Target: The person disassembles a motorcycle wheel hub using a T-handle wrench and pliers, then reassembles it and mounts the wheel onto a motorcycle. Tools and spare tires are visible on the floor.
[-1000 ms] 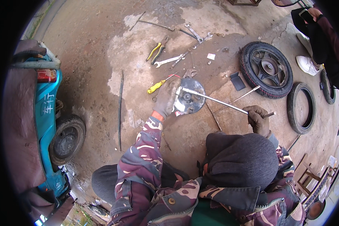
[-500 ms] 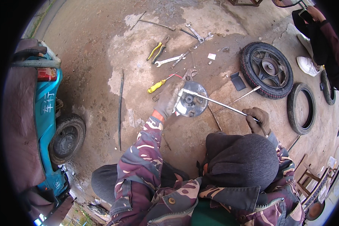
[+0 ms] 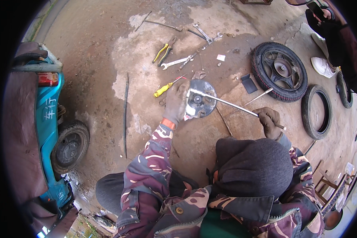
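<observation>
My gloved left hand (image 3: 176, 99) is closed at the left rim of a round metal brake plate (image 3: 205, 106), holding it above the ground. Across the plate's face lies the thick end of a long steel rod-like wrench (image 3: 234, 105). My gloved right hand (image 3: 268, 122) grips that wrench near its other end, which sticks out past my fingers. Just beyond my left hand is a yellow-handled screwdriver (image 3: 162, 90). An adjustable wrench (image 3: 199, 74) lies partly hidden behind the plate.
Pliers (image 3: 162, 53), open-end wrenches (image 3: 174, 62) and a T-handle wrench (image 3: 162, 25) lie farther off. To the right are a wheel with its tyre (image 3: 281, 71) and a loose tyre (image 3: 317, 112). A blue vehicle (image 3: 49, 127) stands left; a person (image 3: 337, 47) holds a phone at far right.
My right hand has shifted slightly up along the wrench, and its free end now shows past my fingers. The plate has tilted a little in my left hand, covering more of the adjustable wrench.
</observation>
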`<state>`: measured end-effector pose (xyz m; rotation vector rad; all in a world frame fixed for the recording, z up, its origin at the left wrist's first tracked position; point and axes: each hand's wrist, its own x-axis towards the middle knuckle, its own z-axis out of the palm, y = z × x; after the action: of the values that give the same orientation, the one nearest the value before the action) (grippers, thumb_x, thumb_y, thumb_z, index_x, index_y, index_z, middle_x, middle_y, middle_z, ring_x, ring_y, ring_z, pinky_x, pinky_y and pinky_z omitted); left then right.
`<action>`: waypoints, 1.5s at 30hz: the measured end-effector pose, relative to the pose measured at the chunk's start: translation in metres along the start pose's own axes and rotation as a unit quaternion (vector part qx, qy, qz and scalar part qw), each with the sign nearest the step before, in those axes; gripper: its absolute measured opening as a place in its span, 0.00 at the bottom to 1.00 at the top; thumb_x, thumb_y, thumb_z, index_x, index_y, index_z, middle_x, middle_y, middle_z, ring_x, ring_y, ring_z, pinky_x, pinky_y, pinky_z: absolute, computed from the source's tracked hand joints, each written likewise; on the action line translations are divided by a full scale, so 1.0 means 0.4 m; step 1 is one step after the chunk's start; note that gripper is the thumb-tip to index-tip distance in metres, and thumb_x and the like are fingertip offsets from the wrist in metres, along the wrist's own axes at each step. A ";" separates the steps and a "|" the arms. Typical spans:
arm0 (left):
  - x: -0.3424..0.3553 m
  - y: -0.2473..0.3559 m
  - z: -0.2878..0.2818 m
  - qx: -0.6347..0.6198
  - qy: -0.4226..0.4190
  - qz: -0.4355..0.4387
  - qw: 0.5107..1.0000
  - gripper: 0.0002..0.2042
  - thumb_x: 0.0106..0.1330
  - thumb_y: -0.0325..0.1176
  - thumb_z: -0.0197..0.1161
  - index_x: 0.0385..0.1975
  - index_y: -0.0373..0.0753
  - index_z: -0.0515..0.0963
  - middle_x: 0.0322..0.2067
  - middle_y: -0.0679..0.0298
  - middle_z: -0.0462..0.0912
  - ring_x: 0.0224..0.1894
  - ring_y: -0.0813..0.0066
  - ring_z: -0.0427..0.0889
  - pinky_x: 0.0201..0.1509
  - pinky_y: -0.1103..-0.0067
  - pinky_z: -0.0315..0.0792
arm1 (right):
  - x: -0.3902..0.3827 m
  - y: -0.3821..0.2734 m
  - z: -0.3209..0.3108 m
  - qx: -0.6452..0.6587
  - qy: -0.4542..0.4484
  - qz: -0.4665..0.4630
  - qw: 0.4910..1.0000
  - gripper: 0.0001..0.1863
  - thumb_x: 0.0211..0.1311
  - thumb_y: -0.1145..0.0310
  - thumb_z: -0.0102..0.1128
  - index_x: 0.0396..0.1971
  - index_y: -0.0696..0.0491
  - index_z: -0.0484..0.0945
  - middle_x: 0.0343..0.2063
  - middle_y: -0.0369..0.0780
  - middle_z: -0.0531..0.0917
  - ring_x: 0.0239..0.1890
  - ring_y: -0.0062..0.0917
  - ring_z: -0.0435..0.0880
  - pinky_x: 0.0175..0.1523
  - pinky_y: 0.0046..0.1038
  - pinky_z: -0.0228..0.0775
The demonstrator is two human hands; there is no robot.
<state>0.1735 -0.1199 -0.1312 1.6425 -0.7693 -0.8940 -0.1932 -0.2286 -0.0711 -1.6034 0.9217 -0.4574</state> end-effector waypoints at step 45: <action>-0.005 0.062 -0.010 -0.303 -0.006 -0.160 0.940 0.25 0.78 0.44 0.65 0.67 0.33 0.74 0.59 0.60 0.83 0.60 0.72 0.81 0.65 0.74 0.77 | 0.083 0.184 0.404 -0.006 -0.221 0.276 0.935 0.22 0.71 0.49 0.66 0.49 0.54 0.87 0.28 0.36 0.84 0.31 0.24 0.82 0.38 0.31 0.74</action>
<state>0.1750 -0.1220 -0.1060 1.2172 -0.1886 -1.2262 -0.0787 -0.1519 -0.1881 -1.3018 0.9687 0.2937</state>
